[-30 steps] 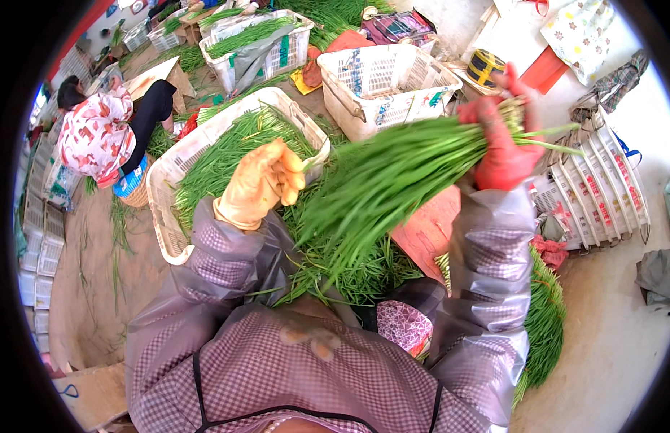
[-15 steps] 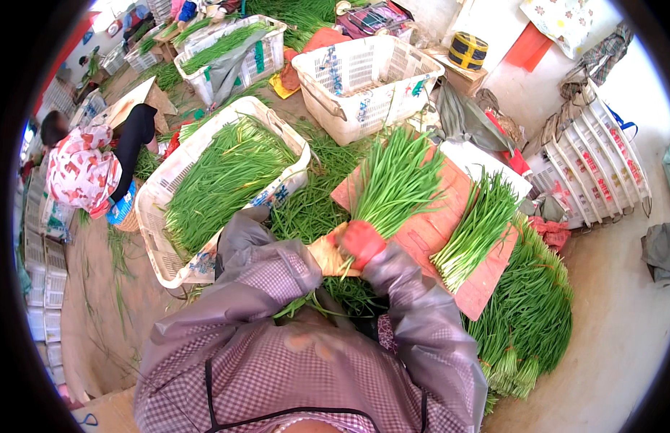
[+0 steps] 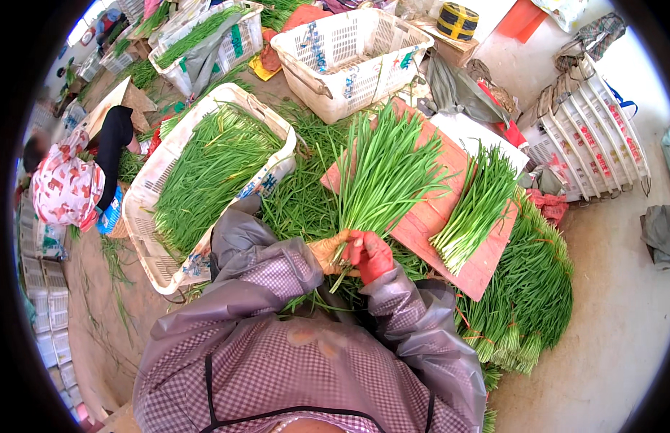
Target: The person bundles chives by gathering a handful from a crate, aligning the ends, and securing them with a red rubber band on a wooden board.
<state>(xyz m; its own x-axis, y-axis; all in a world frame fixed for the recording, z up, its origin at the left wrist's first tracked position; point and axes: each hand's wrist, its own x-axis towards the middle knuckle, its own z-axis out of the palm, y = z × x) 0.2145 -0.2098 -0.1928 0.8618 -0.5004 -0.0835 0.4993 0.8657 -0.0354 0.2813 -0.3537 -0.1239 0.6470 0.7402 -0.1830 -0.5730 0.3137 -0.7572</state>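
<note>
My left hand (image 3: 326, 253), in a tan glove, is closed around the stems of a bunch of garlic chives (image 3: 385, 173). The leaves fan upward and away from me; a few stem ends poke out below the fingers. Beside it my right hand (image 3: 373, 258), in a red glove, has its fingers bent in a pinch against the same stems. Exactly what its fingertips grip is partly hidden. Under the leaf tips lies a reddish board (image 3: 421, 229), tilted to my right. A second bunch of chives (image 3: 476, 209) rests on that board.
Tied chive bundles (image 3: 530, 281) are stacked right of the board. A white crate (image 3: 143, 209) full of chives stands at left, another white crate (image 3: 349, 86) ahead. Loose chives (image 3: 306, 195) cover the floor between. Stacked crates (image 3: 591, 137) lean at right; a person (image 3: 68, 180) sits far left.
The right hand has gone from a blurred closed fist to a clear finger pinch at the stems. The bunch now stands more spread out, and the view has shifted slightly.
</note>
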